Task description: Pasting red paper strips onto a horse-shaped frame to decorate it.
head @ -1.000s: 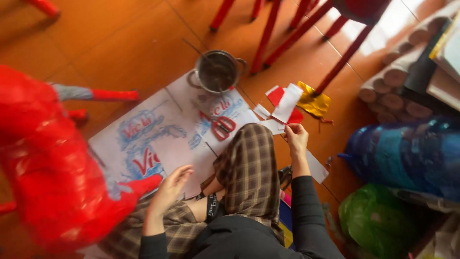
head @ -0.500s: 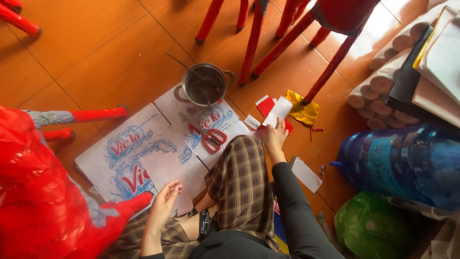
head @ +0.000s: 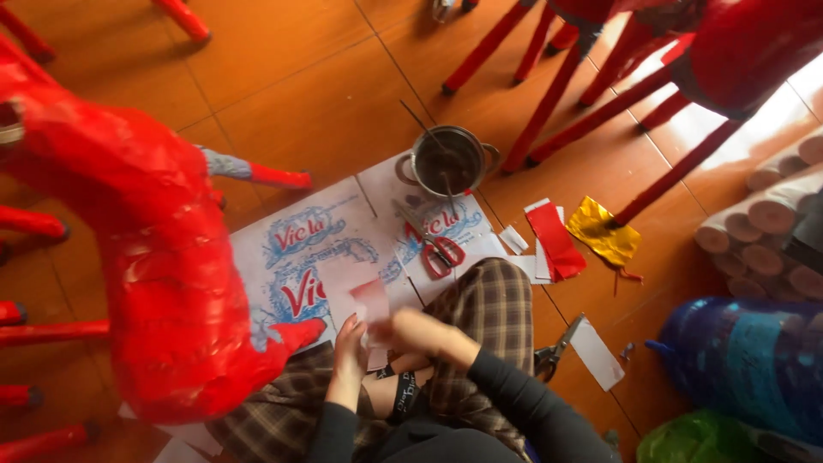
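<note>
A small pale paper slip [head: 370, 302], pinched between the fingertips of the left hand [head: 350, 343] and right hand [head: 410, 330] just beside the large red papier-mâché animal figure [head: 146, 249], could be torn or dropped if tugged unevenly.

Glossy red paper covers the animal figure [head: 146, 257], the cooking pot [head: 447, 161] is dull metal, the gold foil scrap [head: 603, 231] shines, and the floor [head: 291, 86] is smooth tile.

metal pot [head: 447, 160]: 1 | red-handled scissors [head: 437, 249]: 1 | grey scissors [head: 555, 350]: 1 | gold foil piece [head: 604, 231]: 1 | hands: 2
</note>
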